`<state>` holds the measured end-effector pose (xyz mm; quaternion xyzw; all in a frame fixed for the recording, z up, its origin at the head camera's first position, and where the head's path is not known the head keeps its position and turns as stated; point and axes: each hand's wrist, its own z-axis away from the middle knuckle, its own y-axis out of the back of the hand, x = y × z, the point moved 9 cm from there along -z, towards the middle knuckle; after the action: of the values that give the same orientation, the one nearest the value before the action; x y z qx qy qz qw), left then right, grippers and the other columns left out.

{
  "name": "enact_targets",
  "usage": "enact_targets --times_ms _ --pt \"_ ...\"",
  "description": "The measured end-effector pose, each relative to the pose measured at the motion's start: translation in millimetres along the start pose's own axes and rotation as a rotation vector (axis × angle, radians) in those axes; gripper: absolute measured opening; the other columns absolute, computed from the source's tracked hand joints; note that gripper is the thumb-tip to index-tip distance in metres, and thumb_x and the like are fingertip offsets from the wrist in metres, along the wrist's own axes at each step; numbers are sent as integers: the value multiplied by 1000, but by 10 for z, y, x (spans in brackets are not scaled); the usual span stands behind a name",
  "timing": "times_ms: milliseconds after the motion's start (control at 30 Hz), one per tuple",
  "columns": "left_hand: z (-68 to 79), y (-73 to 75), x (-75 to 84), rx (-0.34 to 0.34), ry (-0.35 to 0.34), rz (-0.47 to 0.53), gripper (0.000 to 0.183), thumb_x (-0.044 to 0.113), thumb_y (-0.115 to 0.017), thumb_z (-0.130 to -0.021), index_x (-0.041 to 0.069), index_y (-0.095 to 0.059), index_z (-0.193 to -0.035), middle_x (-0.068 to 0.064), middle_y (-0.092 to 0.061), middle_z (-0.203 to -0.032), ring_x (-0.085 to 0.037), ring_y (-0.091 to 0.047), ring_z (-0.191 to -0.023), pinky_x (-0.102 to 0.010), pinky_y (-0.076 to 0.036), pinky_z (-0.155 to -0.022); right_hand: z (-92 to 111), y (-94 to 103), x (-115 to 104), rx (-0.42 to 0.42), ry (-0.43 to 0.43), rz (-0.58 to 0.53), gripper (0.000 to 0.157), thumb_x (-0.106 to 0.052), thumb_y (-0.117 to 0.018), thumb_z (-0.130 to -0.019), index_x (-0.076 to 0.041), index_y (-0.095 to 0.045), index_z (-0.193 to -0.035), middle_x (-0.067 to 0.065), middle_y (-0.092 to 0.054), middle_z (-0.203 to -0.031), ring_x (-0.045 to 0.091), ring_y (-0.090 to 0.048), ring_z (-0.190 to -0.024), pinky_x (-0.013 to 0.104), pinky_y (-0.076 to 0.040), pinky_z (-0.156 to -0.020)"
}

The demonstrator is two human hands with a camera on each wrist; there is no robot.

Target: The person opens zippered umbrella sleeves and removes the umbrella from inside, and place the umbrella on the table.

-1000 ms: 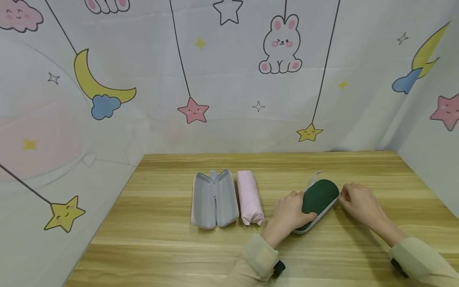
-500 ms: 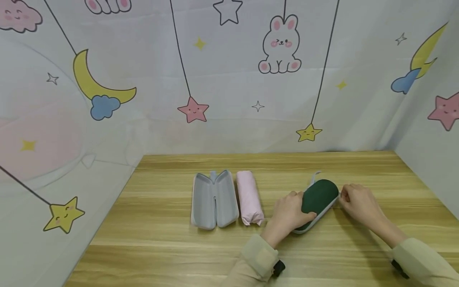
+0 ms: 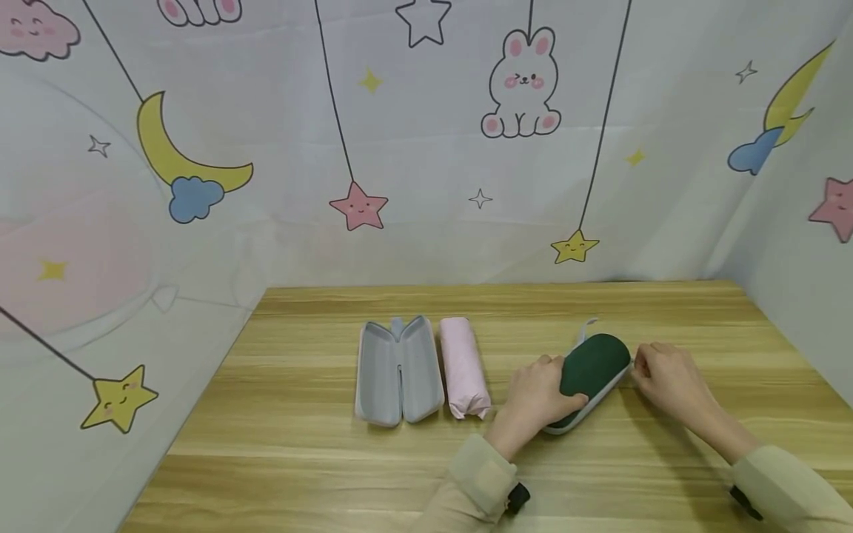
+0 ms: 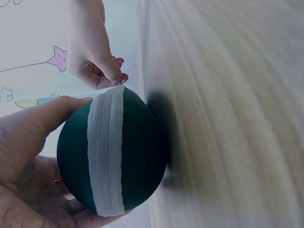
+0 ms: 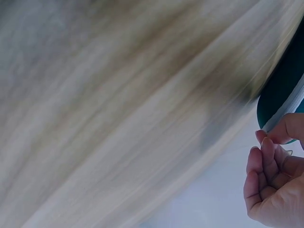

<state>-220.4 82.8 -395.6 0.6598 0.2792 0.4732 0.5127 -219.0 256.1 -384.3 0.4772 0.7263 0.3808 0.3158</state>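
Observation:
A green glasses case with a pale zipper band lies slanted on the table, and its zipper looks closed along the end seen in the left wrist view. My left hand grips its near end, thumb on top and fingers round the far side. At the opposite end, my right hand pinches the small zipper pull between thumb and fingertip; the pull is mostly hidden. The pale zipper band runs over the rounded end in the left wrist view. A light strap sticks out behind the case.
Left of the hands, a light grey case lies spread open. Beside it is a pink cloth-like roll with a crumpled near end. A printed curtain stands behind the wooden table.
Almost nothing differs. Both hands keep their hold on the case and the pull; the right hand and sleeve have shifted very slightly.

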Motion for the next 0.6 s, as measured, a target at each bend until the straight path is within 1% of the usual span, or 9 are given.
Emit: enact_targets --times_ms 167,300,600 --pt "2 9 -5 3 5 5 65 56 -68 -81 21 -55 -135 6 -63 -124 -12 -63 -109 -28 -51 -87 11 35 -53 10 23 1 21 2 -66 -71 -10 -52 -61 -4 -43 -55 8 -35 -53 24 -28 -52" --pt "15 26 1 8 8 5 65 56 -68 -81 22 -56 -135 6 -64 -123 -12 -63 -108 -28 -52 -85 26 52 -83 18 37 -2 23 1 -67 -72 -11 -51 -60 -5 -42 -55 8 -34 -53 23 -28 -51" --pt "22 26 3 -10 19 7 66 56 -67 -81 22 -54 -136 6 -62 -127 -12 -62 -111 -28 -51 -88 46 64 -108 31 57 -7 22 3 -68 -70 -10 -52 -61 -5 -42 -56 7 -34 -54 24 -28 -52"
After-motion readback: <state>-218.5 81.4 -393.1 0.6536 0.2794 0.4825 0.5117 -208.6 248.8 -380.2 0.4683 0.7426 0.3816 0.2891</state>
